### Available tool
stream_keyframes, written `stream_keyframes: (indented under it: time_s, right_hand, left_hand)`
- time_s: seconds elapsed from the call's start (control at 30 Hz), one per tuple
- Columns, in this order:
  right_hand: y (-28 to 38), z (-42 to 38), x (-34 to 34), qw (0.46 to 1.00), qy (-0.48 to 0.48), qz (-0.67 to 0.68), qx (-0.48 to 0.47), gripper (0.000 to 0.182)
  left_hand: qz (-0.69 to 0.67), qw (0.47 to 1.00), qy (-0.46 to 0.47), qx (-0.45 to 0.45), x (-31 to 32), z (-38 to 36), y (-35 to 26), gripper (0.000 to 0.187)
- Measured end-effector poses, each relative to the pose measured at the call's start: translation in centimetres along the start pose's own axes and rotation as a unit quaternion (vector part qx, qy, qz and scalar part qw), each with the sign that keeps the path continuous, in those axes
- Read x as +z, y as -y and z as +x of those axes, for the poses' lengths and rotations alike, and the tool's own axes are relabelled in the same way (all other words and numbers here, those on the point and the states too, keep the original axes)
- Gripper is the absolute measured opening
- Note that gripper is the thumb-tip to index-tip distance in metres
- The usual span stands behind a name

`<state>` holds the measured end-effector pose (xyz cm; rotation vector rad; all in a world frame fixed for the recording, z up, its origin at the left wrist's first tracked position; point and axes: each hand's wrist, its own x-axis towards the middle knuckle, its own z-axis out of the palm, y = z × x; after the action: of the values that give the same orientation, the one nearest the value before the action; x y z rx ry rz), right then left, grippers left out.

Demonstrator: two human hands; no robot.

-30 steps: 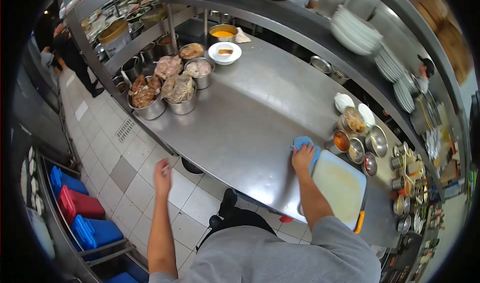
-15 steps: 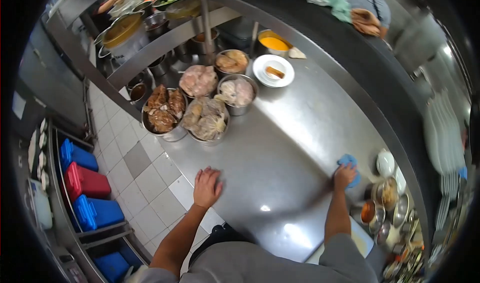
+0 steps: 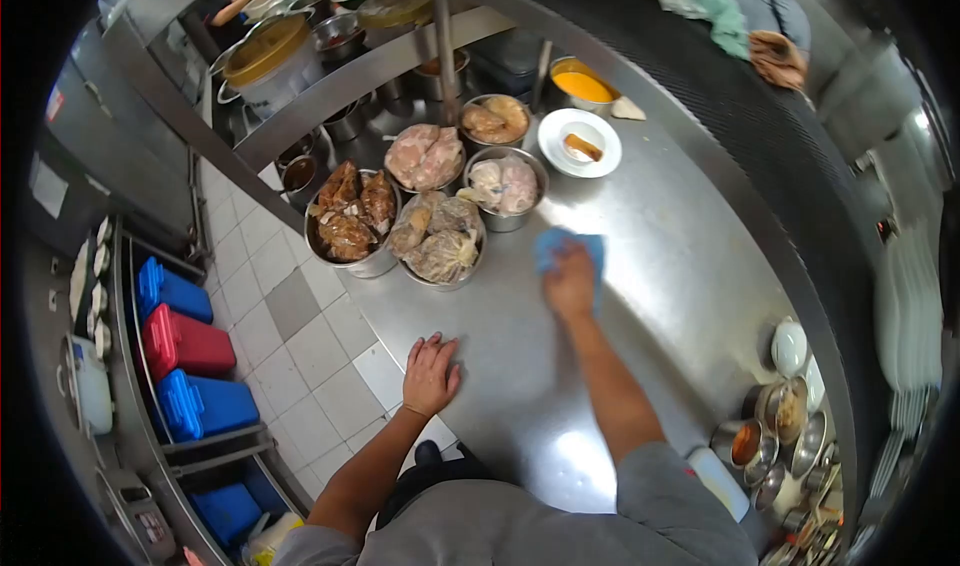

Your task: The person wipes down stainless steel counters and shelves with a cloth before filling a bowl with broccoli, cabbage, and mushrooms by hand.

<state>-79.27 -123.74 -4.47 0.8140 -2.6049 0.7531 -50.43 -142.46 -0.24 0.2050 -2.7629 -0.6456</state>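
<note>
My right hand (image 3: pixel 570 281) presses a blue cloth (image 3: pixel 592 253) onto the steel table (image 3: pixel 500 341), just right of the food bowls. The fingers are bent over the cloth, slightly blurred. Near the table's front left edge, my left hand (image 3: pixel 431 374) lies flat with nothing in it, fingers a little apart. Beyond it stand a bowl of bagged brown meat (image 3: pixel 347 236), a bowl of bagged pale food (image 3: pixel 440 246) and a bowl of pinkish food (image 3: pixel 503 186). A white plate (image 3: pixel 580 144) with a small brown piece lies farther back.
Several small bowls, one with red sauce (image 3: pixel 745 444), crowd the right end. A pot of orange liquid (image 3: pixel 583 84) stands at the back. A metal shelf frame (image 3: pixel 345 88) crosses above the table. Blue and red bins (image 3: pixel 190 339) are at the left. A person (image 3: pixel 752 6) is beyond the shelf.
My right hand and the blue cloth have moved left and away from me across the table, from beside the right-hand bowls. My left hand still rests near the edge. The view has shifted slightly.
</note>
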Motion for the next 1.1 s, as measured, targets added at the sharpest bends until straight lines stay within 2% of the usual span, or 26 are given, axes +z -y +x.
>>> stream_keyframes:
  time_s: [0.1, 0.2, 0.33, 0.37, 0.47, 0.57, 0.67, 0.7, 0.73, 0.77, 0.83, 0.87, 0.9, 0.93, 0.97, 1.0, 1.03, 1.1]
  right_hand:
    - [9.8, -6.8, -2.1, 0.991, 0.090, 0.085, -0.041, 0.041]
    - [16.3, -16.5, -5.8, 0.980, 0.146, 0.104, -0.084, 0.041]
    - [18.1, -28.2, -14.1, 0.972, 0.182, 0.135, -0.065, 0.042]
    - [17.6, -30.8, -16.2, 0.978, 0.169, 0.119, -0.038, 0.042]
    - [16.8, -39.0, -22.0, 0.985, 0.093, -0.018, 0.144, 0.041]
    - [18.1, -46.8, -24.7, 0.944, -0.029, -0.127, 0.304, 0.038]
    - [21.5, -53.2, -25.4, 0.912, -0.076, -0.142, 0.377, 0.037]
    - [22.5, -55.1, -25.4, 0.909, -0.080, -0.127, 0.389, 0.037]
    - [23.6, -56.6, -24.7, 0.899, -0.137, -0.062, 0.411, 0.036]
    - [25.0, -57.7, -24.5, 0.891, -0.156, -0.077, 0.420, 0.036]
    - [27.9, -59.5, -24.0, 0.846, -0.044, 0.091, 0.524, 0.035]
    - [29.3, -60.2, -23.3, 0.842, -0.057, 0.087, 0.530, 0.035]
    - [30.3, -60.5, -22.4, 0.862, -0.050, 0.108, 0.492, 0.034]
    - [31.0, -60.4, -21.7, 0.882, -0.042, 0.130, 0.451, 0.034]
    - [31.7, -60.0, -21.5, 0.879, -0.055, 0.129, 0.455, 0.034]
    - [32.7, -59.3, -22.1, 0.897, -0.041, 0.133, 0.420, 0.034]
    - [33.8, -59.0, -22.8, 0.912, -0.025, 0.135, 0.385, 0.035]
    - [35.4, -58.6, -24.0, 0.914, -0.029, 0.144, 0.378, 0.035]
  left_hand:
    - [-0.011, 1.000, -0.001, 0.013, 0.0, -0.4, 0.1, 0.054]
    - [-0.017, 1.000, 0.002, -0.004, 0.4, -1.1, 0.3, 0.060]
    - [-0.034, 0.998, -0.007, 0.053, 1.1, -2.0, 0.9, 0.060]
    - [-0.021, 0.999, -0.015, 0.048, 1.2, -2.1, 1.0, 0.060]
    - [-0.015, 0.997, -0.020, 0.066, 1.2, -2.6, 1.0, 0.059]
    - [-0.034, 0.995, -0.015, 0.088, 0.6, -2.9, 1.4, 0.059]
    - [-0.122, 0.989, 0.018, 0.081, 0.3, -3.2, 2.1, 0.058]
    - [-0.185, 0.978, -0.032, 0.093, 0.8, -3.5, 2.3, 0.056]
    - [-0.246, 0.961, -0.077, 0.098, 1.1, -4.1, 2.2, 0.054]
    - [-0.261, 0.955, -0.071, 0.118, 0.6, -5.2, 1.0, 0.054]
    - [-0.289, 0.941, -0.009, 0.174, -0.4, -9.8, -1.1, 0.048]
    - [-0.365, 0.910, 0.137, 0.142, 0.1, -13.1, -1.8, 0.047]
    - [-0.426, 0.854, 0.279, 0.107, 0.6, -16.3, -3.3, 0.046]
    - [-0.309, 0.855, 0.351, 0.226, -3.9, -19.6, -7.4, 0.047]
    - [-0.332, 0.794, 0.414, 0.295, -3.6, -22.5, -8.3, 0.047]
    - [-0.351, 0.722, 0.475, 0.359, -3.0, -24.8, -8.6, 0.047]
    - [-0.348, 0.715, 0.482, 0.369, -3.0, -26.6, -9.2, 0.047]
    - [-0.332, 0.658, 0.607, 0.297, -3.0, -29.3, -10.4, 0.038]
